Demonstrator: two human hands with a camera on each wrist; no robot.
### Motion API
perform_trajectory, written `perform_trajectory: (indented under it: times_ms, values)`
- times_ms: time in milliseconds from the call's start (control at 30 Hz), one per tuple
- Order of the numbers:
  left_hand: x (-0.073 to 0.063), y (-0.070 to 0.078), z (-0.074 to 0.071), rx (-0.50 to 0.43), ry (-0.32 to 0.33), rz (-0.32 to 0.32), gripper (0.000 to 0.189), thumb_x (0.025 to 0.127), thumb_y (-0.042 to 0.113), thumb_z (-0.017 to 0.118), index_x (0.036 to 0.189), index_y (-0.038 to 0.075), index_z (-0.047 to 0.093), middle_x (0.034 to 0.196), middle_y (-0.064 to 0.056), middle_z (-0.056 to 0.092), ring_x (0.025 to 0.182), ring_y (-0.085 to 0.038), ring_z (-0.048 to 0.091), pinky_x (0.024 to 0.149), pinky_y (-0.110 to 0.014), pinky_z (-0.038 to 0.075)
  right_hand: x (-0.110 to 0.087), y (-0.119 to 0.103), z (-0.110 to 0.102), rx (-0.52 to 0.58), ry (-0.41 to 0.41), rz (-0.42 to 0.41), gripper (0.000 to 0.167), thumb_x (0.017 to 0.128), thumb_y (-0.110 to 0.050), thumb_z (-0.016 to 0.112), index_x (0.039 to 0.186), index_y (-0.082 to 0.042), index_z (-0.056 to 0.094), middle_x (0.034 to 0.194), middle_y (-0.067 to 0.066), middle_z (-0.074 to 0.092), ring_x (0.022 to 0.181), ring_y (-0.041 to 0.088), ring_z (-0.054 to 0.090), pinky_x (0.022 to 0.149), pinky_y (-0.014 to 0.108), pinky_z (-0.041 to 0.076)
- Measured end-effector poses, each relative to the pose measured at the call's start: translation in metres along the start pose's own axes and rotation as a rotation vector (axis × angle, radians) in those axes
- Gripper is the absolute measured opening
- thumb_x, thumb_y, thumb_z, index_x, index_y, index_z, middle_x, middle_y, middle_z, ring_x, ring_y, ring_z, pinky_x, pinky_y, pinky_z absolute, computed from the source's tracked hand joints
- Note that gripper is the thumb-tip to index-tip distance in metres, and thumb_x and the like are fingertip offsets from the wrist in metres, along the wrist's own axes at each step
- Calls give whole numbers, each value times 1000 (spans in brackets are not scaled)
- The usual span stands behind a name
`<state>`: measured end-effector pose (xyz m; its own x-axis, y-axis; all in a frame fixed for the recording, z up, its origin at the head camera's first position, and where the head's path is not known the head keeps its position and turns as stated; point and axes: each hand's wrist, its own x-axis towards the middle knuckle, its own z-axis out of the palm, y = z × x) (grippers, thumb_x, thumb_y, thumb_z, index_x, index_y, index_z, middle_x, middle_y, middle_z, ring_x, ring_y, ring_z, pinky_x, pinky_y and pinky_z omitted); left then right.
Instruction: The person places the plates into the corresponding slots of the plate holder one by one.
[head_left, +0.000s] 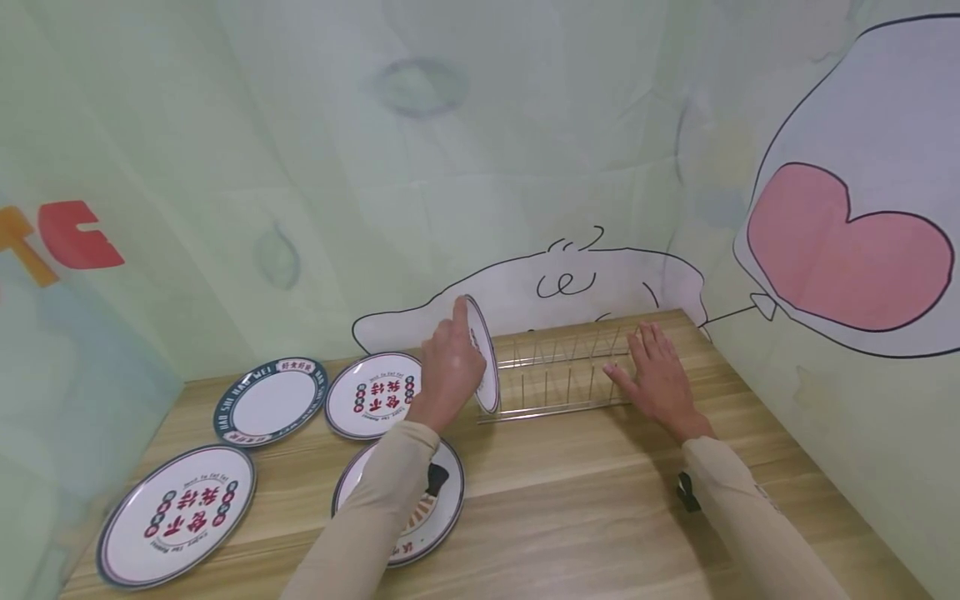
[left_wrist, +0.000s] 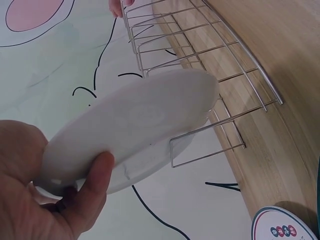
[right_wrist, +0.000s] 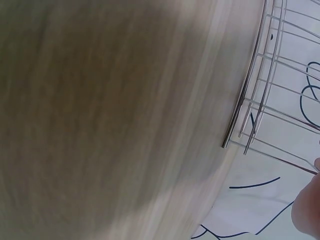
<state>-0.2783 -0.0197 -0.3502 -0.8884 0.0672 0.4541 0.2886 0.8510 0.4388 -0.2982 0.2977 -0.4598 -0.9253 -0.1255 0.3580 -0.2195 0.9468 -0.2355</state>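
Observation:
My left hand [head_left: 452,367] grips a white plate [head_left: 486,360] by its edge and holds it on its side at the left end of a wire dish rack [head_left: 558,411]. In the left wrist view the plate's plain underside [left_wrist: 135,112] faces the camera, with the thumb pressed against it and its far edge between the rack's wires. At the rack's right end, my right hand [head_left: 662,379] rests with its fingers extended and thumb apart. Only a bit of that hand [right_wrist: 307,207] shows in the right wrist view, beside the rack's end wires.
Left of the rack lie several plates: a green-rimmed one [head_left: 273,404], two with red lettering [head_left: 367,396] [head_left: 180,512], and one [head_left: 442,508] partly under my left forearm. A printed cloth wall [head_left: 420,208] stands right behind the wooden table [head_left: 570,508].

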Motion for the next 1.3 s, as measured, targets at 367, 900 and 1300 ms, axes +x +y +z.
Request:
perform_trajectory:
  times_ms: [367,900,1300]
  values:
    - [-2,-1,7,-12,18,34,67,82,-10,57,147,-4,38,77,-18,59,46,-19,50,36,-23,40,-1,-2,-3,11,-18,4,80,100,-52,48,149,9,33,161,31,18,152,47,13,124,58,12]
    - [-3,-5,20,-27,-7,35,78,76,-10,65,148,-4,35,87,-24,62,52,-23,54,40,-23,47,-1,0,0,-1,-6,1,78,101,-51,47,149,9,35,161,31,20,151,47,14,124,59,12]
    - [-2,-4,26,18,-47,-24,81,77,-6,67,151,2,33,95,-25,64,61,-28,60,46,-27,52,-1,1,0,-5,-15,5,78,101,-50,48,149,9,34,162,30,18,152,47,13,124,58,13]
